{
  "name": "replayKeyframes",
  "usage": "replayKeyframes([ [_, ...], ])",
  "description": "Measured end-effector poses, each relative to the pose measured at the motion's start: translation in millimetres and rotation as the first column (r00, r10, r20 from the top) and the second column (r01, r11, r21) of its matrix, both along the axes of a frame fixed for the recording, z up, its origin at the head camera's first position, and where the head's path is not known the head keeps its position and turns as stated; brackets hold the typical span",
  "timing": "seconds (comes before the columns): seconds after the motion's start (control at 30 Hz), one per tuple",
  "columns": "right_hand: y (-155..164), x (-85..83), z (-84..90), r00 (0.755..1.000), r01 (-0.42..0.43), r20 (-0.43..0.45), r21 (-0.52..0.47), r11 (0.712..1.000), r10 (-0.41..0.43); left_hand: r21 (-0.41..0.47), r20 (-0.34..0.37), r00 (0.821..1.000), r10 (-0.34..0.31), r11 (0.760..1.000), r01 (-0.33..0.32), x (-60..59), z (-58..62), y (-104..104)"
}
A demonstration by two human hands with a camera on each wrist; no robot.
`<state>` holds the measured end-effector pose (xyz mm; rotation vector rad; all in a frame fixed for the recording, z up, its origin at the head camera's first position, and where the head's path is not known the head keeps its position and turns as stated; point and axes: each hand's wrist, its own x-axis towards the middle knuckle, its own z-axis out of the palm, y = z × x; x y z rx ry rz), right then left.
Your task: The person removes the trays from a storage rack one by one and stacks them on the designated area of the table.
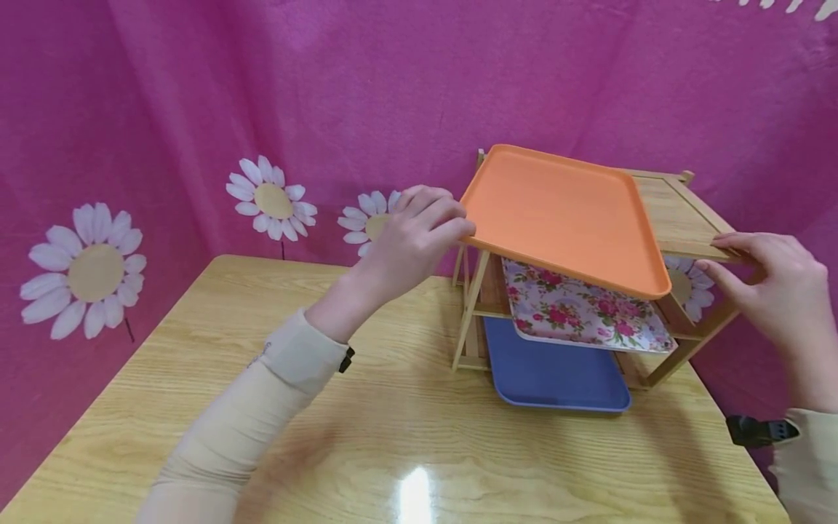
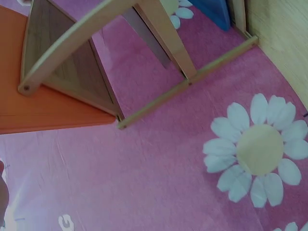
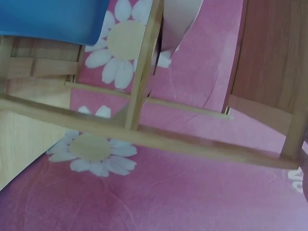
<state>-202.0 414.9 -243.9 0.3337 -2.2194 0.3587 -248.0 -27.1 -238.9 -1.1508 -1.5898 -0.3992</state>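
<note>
Left hand (image 1: pixel 415 233) pinches the near-left edge of the orange tray (image 1: pixel 563 215), fingers curled over the rim; the tray sits tilted atop the wooden rack (image 1: pixel 681 211). Right hand (image 1: pixel 772 284) grips the rack's top right rail, fingers over, thumb under. Floral tray (image 1: pixel 589 313) on the middle shelf, blue tray (image 1: pixel 556 375) at the bottom, rack on the desk (image 1: pixel 406 429).

I see bright, even light from overhead; a white glare patch sits on the table (image 1: pixel 415 495); both wrist views look soft; edges bow slightly.
</note>
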Motion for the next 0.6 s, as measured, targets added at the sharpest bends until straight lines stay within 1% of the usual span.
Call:
replayKeyframes([
  [0.07, -4, -0.9, 1.5, 1.0, -0.029, -0.006, -0.002, 1.0, 0.029, 0.001, 0.016, 1.0, 0.005, 1.0, -0.005, -1.6, -0.1, -4],
  [0.13, -11, -2.5, 4.1, 0.997, -0.079, -0.008, 0.005, 0.997, 0.079, 0.0, 0.042, 0.999, 0.004, 1.0, -0.004, -2.7, -0.1, -9],
  [0.27, -26, -8.3, 7.7, 0.986, -0.164, 0.019, 0.018, 0.986, 0.164, 0.0, 0.1, 0.995, -0.008, 1.0, 0.008, -6.2, 0.2, -18],
  [0.4, -36, -14.3, 8.7, 0.977, -0.213, 0.024, 0.018, 0.977, 0.213, 0.018, 0.159, 0.987, -0.012, 1.0, 0.009, -11.9, -0.2, -27],
  [0.5, -39, -17.1, 7.0, 0.979, -0.203, 0.003, 0.0, 0.979, 0.203, 0.047, 0.202, 0.979, -0.014, 0.999, 0.004, -15.6, -1.0, -32],
  [0.6, -40, -17.4, 4.0, 0.986, -0.167, -0.003, -0.033, 0.985, 0.167, 0.08, 0.232, 0.973, -0.011, 0.997, -0.007, -17.0, -3.7, -34],
])
